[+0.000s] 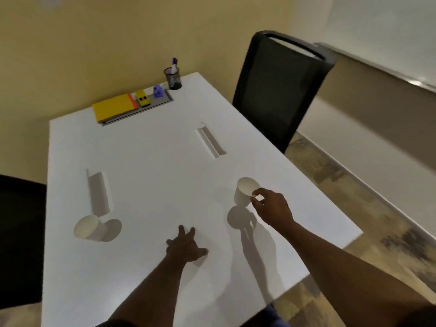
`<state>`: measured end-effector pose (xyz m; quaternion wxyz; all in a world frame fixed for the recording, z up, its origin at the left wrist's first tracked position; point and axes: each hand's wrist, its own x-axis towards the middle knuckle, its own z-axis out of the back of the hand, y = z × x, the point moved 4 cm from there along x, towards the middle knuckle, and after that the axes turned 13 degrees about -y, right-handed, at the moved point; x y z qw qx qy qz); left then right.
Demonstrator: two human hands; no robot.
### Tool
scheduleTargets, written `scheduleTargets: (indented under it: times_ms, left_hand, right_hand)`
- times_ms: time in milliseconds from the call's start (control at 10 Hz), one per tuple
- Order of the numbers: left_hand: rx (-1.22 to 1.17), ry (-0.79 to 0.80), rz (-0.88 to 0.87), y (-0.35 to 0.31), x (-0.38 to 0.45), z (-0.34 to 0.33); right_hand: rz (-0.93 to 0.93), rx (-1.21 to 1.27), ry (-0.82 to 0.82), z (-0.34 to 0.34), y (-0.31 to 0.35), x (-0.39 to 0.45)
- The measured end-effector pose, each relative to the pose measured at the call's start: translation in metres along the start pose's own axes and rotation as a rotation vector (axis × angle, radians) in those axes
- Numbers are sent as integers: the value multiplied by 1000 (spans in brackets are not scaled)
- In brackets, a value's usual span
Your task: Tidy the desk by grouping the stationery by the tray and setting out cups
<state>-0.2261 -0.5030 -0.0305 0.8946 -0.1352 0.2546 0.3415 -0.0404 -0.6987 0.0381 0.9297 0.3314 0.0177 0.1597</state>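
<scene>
A white paper cup [245, 192] is hanging just above the white desk [153, 175], its round shadow lying on the surface below it; the right hand [271, 208] is pinching the cup's rim between thumb and forefinger, the other fingers curling loosely behind. The cup's mouth is tilting toward the camera, and its inside is showing plain and bare. A second paper cup [88, 228] — the same tapered, matte white shape — is standing alone on the near left of the desk, tipped in appearance by the wide lens, and it too is looking bare inside. The left hand [185, 246] is resting flat on the desk between the two cups, fingers spread and gripping nothing. At the far edge a shallow grey tray [165, 96] is lying along the wall, bearing a yellow book [113, 109] with a thin orange edge, a small yellow blocky item [142, 97] and a little purple object [158, 91], too small to identify. Just beside the tray's right end a black mesh pen pot [173, 78] is standing upright, holding a purple-capped pen [174, 63]. A black mesh-backed chair [280, 90] is standing at the desk's far right side.
</scene>
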Motion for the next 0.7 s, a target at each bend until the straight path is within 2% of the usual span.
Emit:
scheduleTargets:
  times_ms: [100, 300, 600, 700]
  left_hand:
    - [-22, 23, 144, -19, 21, 6]
    - [-70, 27, 224, -23, 34, 3]
    - [-108, -44, 280, -21, 34, 2]
    - [-110, -8, 264, -23, 32, 6]
  right_hand:
    - [26, 16, 19, -25, -1, 63]
    - [140, 5, 95, -62, 9, 132]
    - [300, -186, 180, -80, 23, 163]
    - [337, -257, 74, -70, 18, 143]
